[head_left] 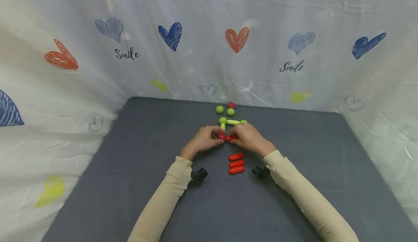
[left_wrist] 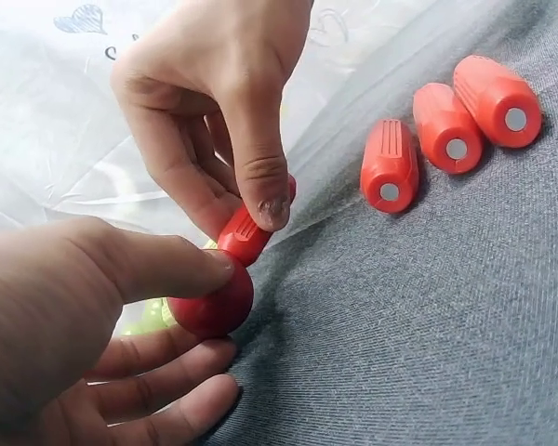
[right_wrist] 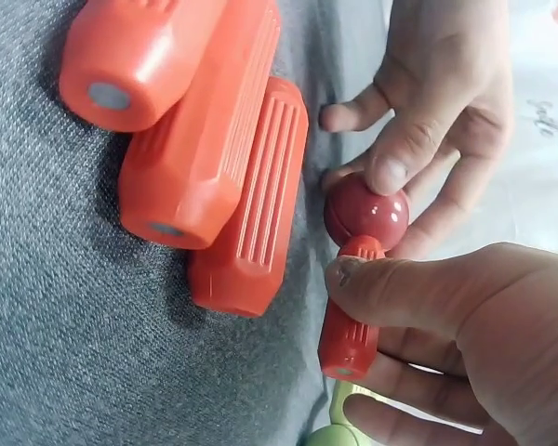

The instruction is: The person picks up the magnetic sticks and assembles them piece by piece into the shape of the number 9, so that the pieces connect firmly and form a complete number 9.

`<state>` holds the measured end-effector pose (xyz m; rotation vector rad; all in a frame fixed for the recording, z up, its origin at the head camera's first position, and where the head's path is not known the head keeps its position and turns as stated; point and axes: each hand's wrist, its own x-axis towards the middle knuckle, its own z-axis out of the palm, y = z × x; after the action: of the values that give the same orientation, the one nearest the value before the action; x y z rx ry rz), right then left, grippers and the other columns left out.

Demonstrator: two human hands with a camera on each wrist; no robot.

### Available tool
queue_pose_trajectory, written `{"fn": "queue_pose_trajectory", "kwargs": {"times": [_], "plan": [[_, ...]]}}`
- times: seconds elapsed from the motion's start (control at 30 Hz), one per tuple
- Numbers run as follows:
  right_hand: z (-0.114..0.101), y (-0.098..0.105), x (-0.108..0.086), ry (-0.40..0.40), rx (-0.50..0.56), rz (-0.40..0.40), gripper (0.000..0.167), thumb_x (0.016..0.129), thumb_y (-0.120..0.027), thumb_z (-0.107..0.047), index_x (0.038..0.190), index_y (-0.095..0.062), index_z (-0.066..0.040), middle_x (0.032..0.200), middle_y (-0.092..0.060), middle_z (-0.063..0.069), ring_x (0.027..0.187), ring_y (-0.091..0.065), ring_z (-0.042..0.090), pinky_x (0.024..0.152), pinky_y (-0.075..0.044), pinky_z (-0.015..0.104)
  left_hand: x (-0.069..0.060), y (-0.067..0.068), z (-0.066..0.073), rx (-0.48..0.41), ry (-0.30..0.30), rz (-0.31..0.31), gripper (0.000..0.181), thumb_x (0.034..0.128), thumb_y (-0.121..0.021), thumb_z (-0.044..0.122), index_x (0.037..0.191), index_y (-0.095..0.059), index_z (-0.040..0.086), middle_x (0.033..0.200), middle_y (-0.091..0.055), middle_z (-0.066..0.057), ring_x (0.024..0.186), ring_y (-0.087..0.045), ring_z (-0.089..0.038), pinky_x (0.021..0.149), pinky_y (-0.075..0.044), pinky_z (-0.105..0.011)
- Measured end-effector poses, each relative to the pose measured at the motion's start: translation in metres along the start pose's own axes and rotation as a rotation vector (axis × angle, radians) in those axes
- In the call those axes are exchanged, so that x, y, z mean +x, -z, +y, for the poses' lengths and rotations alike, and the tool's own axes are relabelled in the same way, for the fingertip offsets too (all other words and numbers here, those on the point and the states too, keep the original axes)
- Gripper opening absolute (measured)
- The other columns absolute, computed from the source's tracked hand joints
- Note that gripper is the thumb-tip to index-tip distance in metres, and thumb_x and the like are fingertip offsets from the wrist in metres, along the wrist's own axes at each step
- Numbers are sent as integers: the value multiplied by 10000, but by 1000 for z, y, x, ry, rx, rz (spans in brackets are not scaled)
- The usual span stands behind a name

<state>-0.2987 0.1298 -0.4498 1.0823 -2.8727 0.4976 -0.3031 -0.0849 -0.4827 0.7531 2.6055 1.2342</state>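
Observation:
The left hand (head_left: 206, 139) grips a dark red ball (left_wrist: 214, 302) between thumb and fingers. Pinched in the right hand (head_left: 249, 137) is a red rod (right_wrist: 349, 330), one end of which touches the ball. Just beyond the hands, a green ball (head_left: 222, 121) joins a yellow-green rod (head_left: 233, 122) running right and another (head_left: 222, 126) running down toward the dark red ball. A second green ball (head_left: 243, 121) at the right rod's far end is partly hidden by the right hand.
Several red rods (head_left: 236, 163) lie side by side nearer the body. Two loose green balls (head_left: 220, 109) and a red ball (head_left: 231, 105) sit at the back of the grey cloth (head_left: 156, 133). A white curtain with hearts (head_left: 202, 64) hangs behind.

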Motion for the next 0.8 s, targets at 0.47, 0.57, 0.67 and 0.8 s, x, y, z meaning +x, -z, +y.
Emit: {"fn": "queue_pose_trajectory", "kwargs": {"times": [0.47, 0.57, 0.67, 0.8], "plan": [[1, -6, -1, -13, 57, 9, 138, 799, -848, -87, 920, -795, -124, 803, -707, -59, 662, -578, 97, 665, -504, 316, -3, -17, 10, 448, -86, 158, 279, 843, -823, 325, 1102, -777, 233, 1055, -527, -4, 930, -467, -175, 721, -439, -322], [2, -9, -2, -6, 70, 28, 156, 793, -857, -98, 934, -797, -129, 823, -712, -57, 683, -596, 102, 666, -506, 313, -3, -17, 8, 460, -115, 179, 238, 850, -822, 308, 1078, -790, 248, 1025, -528, 18, 899, -457, -156, 703, -425, -304], [7, -9, -5, -10, 95, 39, 168, 808, -854, -141, 967, -799, -130, 863, -724, -58, 728, -633, 97, 684, -523, 307, -2, -17, 6, 468, -116, 177, 213, 861, -811, 309, 1066, -794, 256, 1003, -525, 33, 860, -456, -140, 691, -418, -295], [20, 1, -13, -70, 146, 101, 206, 829, -840, -169, 1007, -790, -80, 919, -737, 4, 792, -680, 142, 717, -555, 350, -1, -16, 7, 478, -97, 158, 195, 867, -802, 313, 1055, -794, 262, 990, -519, 44, 840, -458, -128, 686, -416, -291]]}}
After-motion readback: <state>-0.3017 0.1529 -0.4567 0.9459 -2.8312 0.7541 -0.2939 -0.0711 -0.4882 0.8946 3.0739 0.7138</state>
